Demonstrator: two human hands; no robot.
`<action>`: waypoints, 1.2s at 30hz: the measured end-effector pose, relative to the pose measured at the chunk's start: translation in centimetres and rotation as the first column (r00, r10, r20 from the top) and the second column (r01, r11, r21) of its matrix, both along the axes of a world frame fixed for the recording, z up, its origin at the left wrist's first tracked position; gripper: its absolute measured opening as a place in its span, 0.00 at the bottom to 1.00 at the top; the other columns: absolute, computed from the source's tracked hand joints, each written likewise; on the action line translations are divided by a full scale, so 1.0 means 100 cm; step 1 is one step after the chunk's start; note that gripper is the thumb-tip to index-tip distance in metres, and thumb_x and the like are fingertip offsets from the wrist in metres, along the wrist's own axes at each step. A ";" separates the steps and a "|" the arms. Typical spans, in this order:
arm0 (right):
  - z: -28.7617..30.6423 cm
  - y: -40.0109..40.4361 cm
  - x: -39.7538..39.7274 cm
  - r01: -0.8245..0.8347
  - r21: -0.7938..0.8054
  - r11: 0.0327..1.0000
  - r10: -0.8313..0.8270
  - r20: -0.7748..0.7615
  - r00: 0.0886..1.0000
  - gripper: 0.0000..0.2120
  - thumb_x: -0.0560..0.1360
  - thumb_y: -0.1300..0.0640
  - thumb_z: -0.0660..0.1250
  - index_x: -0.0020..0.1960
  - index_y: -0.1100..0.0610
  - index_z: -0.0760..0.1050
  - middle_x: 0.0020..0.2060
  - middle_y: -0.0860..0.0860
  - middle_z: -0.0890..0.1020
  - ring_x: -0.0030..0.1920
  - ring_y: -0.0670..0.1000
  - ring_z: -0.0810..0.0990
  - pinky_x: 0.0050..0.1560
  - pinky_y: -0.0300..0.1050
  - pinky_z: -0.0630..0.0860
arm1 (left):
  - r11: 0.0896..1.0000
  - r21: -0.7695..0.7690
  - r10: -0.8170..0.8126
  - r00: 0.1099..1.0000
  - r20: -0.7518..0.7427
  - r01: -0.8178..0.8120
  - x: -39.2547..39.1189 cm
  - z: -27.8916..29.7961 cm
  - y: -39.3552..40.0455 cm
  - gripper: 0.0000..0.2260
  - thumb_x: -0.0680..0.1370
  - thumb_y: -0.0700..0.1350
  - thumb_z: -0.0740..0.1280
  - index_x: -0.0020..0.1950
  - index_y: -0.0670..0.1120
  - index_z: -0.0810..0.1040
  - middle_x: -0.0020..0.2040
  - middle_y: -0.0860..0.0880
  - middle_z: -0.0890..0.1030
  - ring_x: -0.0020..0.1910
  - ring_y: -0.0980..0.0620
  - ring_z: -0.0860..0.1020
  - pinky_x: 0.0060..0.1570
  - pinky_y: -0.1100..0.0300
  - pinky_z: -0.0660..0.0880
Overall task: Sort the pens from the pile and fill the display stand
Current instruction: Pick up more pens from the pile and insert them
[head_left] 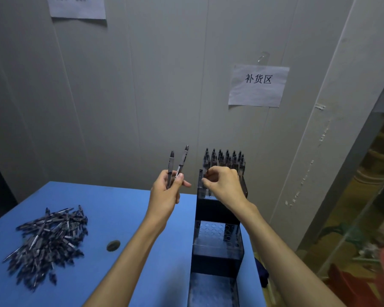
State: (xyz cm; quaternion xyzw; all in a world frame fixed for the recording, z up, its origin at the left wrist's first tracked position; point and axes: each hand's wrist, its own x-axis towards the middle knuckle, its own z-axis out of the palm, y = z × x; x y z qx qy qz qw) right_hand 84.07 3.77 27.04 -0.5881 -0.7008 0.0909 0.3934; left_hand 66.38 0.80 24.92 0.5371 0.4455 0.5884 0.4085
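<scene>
A pile of dark pens lies on the left of the blue table. A stepped dark display stand stands at the table's right edge. Its top tier holds several upright pens; the middle tier shows holes with nothing in them. My left hand grips two pens, tips pointing up, just left of the stand. My right hand pinches a dark pen at the top tier's front left corner; most of that pen is hidden by my fingers.
A small dark round disc lies on the table between the pile and my left forearm. A grey wall with a paper sign rises behind the table. Cluttered red and green items sit low at the right.
</scene>
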 end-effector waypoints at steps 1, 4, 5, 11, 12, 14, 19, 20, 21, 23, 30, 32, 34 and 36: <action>-0.002 0.000 0.000 0.000 -0.007 1.000 0.000 -0.002 1.000 0.09 0.75 0.55 0.74 0.53 0.57 0.84 0.44 0.49 0.85 0.44 0.45 0.81 0.52 0.39 0.79 | 1.000 0.008 -0.003 1.000 0.002 0.003 0.000 0.001 -0.001 0.09 0.84 0.50 0.64 0.52 0.44 0.73 0.45 0.48 0.86 0.28 0.53 0.67 0.29 0.61 0.67; -0.004 -0.001 0.001 0.001 -0.014 1.000 -0.001 0.000 1.000 0.07 0.75 0.56 0.74 0.51 0.58 0.84 0.42 0.50 0.86 0.43 0.46 0.82 0.53 0.42 0.81 | 1.000 0.012 0.008 1.000 0.009 -0.009 -0.001 0.002 0.000 0.10 0.83 0.51 0.65 0.51 0.44 0.74 0.44 0.47 0.86 0.27 0.55 0.64 0.27 0.62 0.64; -0.004 -0.002 0.002 -0.001 -0.012 1.000 0.001 -0.003 1.000 0.08 0.75 0.56 0.74 0.51 0.58 0.84 0.43 0.50 0.86 0.43 0.46 0.82 0.53 0.43 0.81 | 1.000 0.007 0.016 1.000 0.009 -0.016 -0.002 0.002 0.000 0.10 0.83 0.51 0.65 0.51 0.45 0.75 0.44 0.47 0.85 0.27 0.55 0.64 0.27 0.63 0.64; 0.002 -0.006 0.010 -0.016 0.032 0.999 0.018 -0.069 0.997 0.10 0.74 0.56 0.74 0.54 0.57 0.85 0.45 0.49 0.87 0.46 0.44 0.84 0.56 0.44 0.81 | 0.999 -0.055 0.003 0.998 0.059 0.000 0.005 0.001 0.003 0.08 0.84 0.47 0.63 0.55 0.46 0.81 0.40 0.50 0.77 0.30 0.56 0.65 0.28 0.65 0.62; 0.004 -0.008 0.012 -0.010 0.068 0.998 0.015 -0.084 0.996 0.09 0.74 0.56 0.74 0.54 0.57 0.85 0.44 0.48 0.87 0.45 0.43 0.84 0.55 0.44 0.82 | 0.999 -0.053 -0.005 0.998 0.065 0.009 0.006 0.001 0.003 0.08 0.84 0.46 0.64 0.54 0.47 0.82 0.40 0.48 0.75 0.30 0.56 0.65 0.28 0.64 0.62; 0.010 -0.012 0.015 0.012 0.198 0.980 0.007 -0.096 0.995 0.07 0.74 0.58 0.73 0.52 0.56 0.84 0.42 0.46 0.86 0.42 0.43 0.83 0.51 0.45 0.82 | 0.999 -0.041 -0.010 0.997 0.076 0.013 0.009 0.001 0.002 0.06 0.83 0.46 0.66 0.53 0.48 0.83 0.40 0.46 0.74 0.30 0.55 0.65 0.28 0.64 0.62; 0.025 -0.023 0.016 -0.112 0.485 0.867 0.021 0.189 0.982 0.12 0.72 0.60 0.75 0.55 0.56 0.81 0.47 0.48 0.78 0.49 0.49 0.74 0.49 0.45 0.75 | 0.999 -0.008 0.032 0.997 0.065 -0.032 0.016 0.010 -0.001 0.04 0.79 0.46 0.73 0.52 0.49 0.85 0.38 0.55 0.82 0.30 0.62 0.73 0.32 0.67 0.69; 0.026 -0.023 0.015 -0.141 0.482 0.865 0.025 0.239 0.971 0.14 0.71 0.58 0.76 0.56 0.55 0.82 0.48 0.48 0.77 0.50 0.50 0.73 0.51 0.46 0.74 | 1.000 0.002 0.029 0.997 0.065 -0.029 0.018 0.012 -0.003 0.04 0.78 0.47 0.73 0.52 0.48 0.85 0.39 0.55 0.83 0.30 0.63 0.74 0.33 0.68 0.70; 0.026 -0.023 0.014 -0.159 0.477 0.864 0.028 0.271 0.962 0.14 0.71 0.57 0.77 0.57 0.55 0.82 0.49 0.48 0.78 0.51 0.51 0.73 0.51 0.49 0.74 | 1.000 0.011 0.023 0.998 0.061 -0.024 0.021 0.014 -0.005 0.05 0.78 0.47 0.74 0.51 0.47 0.85 0.38 0.55 0.83 0.31 0.63 0.75 0.34 0.69 0.71; 0.024 -0.023 0.013 -0.182 0.468 0.865 0.035 0.305 0.952 0.12 0.71 0.54 0.78 0.54 0.54 0.83 0.47 0.48 0.79 0.51 0.51 0.73 0.50 0.52 0.75 | 1.000 0.029 0.010 0.999 0.047 -0.011 0.025 0.018 -0.007 0.05 0.77 0.47 0.75 0.50 0.47 0.85 0.38 0.55 0.83 0.32 0.64 0.77 0.35 0.70 0.72; 0.018 -0.028 0.020 -0.230 0.422 0.877 0.109 0.291 0.950 0.07 0.71 0.56 0.77 0.49 0.56 0.85 0.41 0.49 0.79 0.44 0.49 0.72 0.42 0.42 0.72 | 0.998 0.061 0.000 1.000 -0.017 0.001 0.027 0.021 -0.010 0.05 0.76 0.49 0.75 0.49 0.50 0.84 0.42 0.56 0.85 0.42 0.60 0.82 0.41 0.67 0.75; 0.018 -0.027 0.025 -0.191 0.400 0.896 0.103 0.230 0.968 0.08 0.71 0.58 0.77 0.50 0.56 0.85 0.41 0.48 0.79 0.43 0.48 0.73 0.43 0.41 0.71 | 0.998 0.068 -0.010 1.000 0.004 0.010 0.026 0.022 -0.010 0.06 0.78 0.51 0.73 0.48 0.50 0.81 0.38 0.56 0.82 0.32 0.61 0.75 0.34 0.67 0.70; 0.018 -0.025 0.029 -0.139 0.368 0.919 0.096 0.133 0.986 0.09 0.70 0.57 0.78 0.50 0.55 0.85 0.40 0.48 0.79 0.42 0.49 0.75 0.43 0.41 0.72 | 0.999 0.043 -0.010 1.000 0.029 0.009 0.023 0.022 -0.008 0.08 0.80 0.53 0.69 0.48 0.50 0.79 0.41 0.53 0.80 0.28 0.61 0.70 0.30 0.65 0.65; 0.020 -0.024 0.032 -0.095 0.336 0.937 0.091 0.027 0.996 0.09 0.70 0.57 0.78 0.50 0.55 0.85 0.40 0.47 0.80 0.41 0.47 0.77 0.43 0.39 0.75 | 1.000 0.014 -0.002 0.999 0.050 0.001 0.020 0.021 -0.006 0.08 0.82 0.52 0.65 0.49 0.48 0.77 0.41 0.51 0.78 0.26 0.60 0.66 0.28 0.66 0.63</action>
